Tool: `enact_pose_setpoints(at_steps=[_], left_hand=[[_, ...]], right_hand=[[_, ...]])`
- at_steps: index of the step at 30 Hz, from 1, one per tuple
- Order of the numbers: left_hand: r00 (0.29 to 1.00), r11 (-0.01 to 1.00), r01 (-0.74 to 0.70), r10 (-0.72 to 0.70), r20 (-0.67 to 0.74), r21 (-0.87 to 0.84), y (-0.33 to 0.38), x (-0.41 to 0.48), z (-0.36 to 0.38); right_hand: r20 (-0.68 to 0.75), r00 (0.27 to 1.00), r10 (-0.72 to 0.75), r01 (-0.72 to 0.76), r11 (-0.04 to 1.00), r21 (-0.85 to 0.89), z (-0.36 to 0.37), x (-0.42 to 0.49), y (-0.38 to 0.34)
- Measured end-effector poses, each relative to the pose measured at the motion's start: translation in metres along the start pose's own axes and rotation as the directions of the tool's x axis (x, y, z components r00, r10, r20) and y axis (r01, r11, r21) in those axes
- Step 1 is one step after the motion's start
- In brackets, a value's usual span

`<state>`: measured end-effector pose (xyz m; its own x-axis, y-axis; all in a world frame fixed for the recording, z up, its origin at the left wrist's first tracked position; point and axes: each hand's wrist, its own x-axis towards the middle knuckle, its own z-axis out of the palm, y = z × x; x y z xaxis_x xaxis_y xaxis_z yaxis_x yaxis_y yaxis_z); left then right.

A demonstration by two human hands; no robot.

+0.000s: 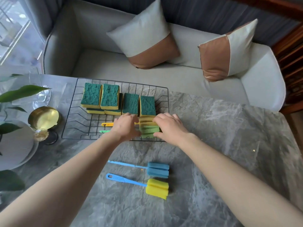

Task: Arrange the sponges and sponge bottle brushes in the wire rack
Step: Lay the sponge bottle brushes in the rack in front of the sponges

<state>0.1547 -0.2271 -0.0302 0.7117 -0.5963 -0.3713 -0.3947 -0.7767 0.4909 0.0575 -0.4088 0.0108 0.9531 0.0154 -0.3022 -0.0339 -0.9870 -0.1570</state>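
Both hands work in the rack (78,112) at 12 o'clock. The left hand (125,126) and right hand (170,126) press curled fingers against the yellow brush (146,120) and green brush (150,131) between them. Sponges (113,100) fill the rack's far side. Two brushes (157,177) lie on the table (213,145) at 6 o'clock.

Green-topped yellow sponges (113,97) are laid flat, some stacked, along the far side of the black wire rack (78,115). Two bottle brushes (148,127), yellow-headed and green-headed, are laid across its near edge. Two blue-handled brushes (156,179), blue-headed and yellow-headed, are left outside it.
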Motion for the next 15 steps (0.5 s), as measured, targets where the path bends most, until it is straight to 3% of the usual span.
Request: enact_pose_setpoints(at_steps=[4, 6, 9, 15], left_hand=[[0.973, 0.98, -0.181, 0.166, -0.16, -0.087, 0.005, -0.044, -0.011], [0.948, 0.949, -0.285, 0.259, -0.185, -0.134, 0.009, -0.075, -0.006], [0.926, 0.916, -0.375, 0.363, -0.105, -0.14, 0.013, -0.117, 0.018], [0.892, 0.913, -0.381, 0.405, 0.201, -0.147, 0.019, -0.156, 0.088]], right_hand=[[-0.148, 0.988, 0.034, 0.0, 0.975, 0.223, 0.001, -0.046, -0.008], [-0.133, 0.99, 0.056, -0.015, 0.956, 0.293, 0.012, -0.071, -0.013], [-0.011, 0.996, 0.085, -0.076, 0.943, 0.325, 0.035, -0.102, -0.016], [0.181, 0.972, 0.151, -0.202, 0.93, 0.308, 0.077, -0.123, -0.021]])
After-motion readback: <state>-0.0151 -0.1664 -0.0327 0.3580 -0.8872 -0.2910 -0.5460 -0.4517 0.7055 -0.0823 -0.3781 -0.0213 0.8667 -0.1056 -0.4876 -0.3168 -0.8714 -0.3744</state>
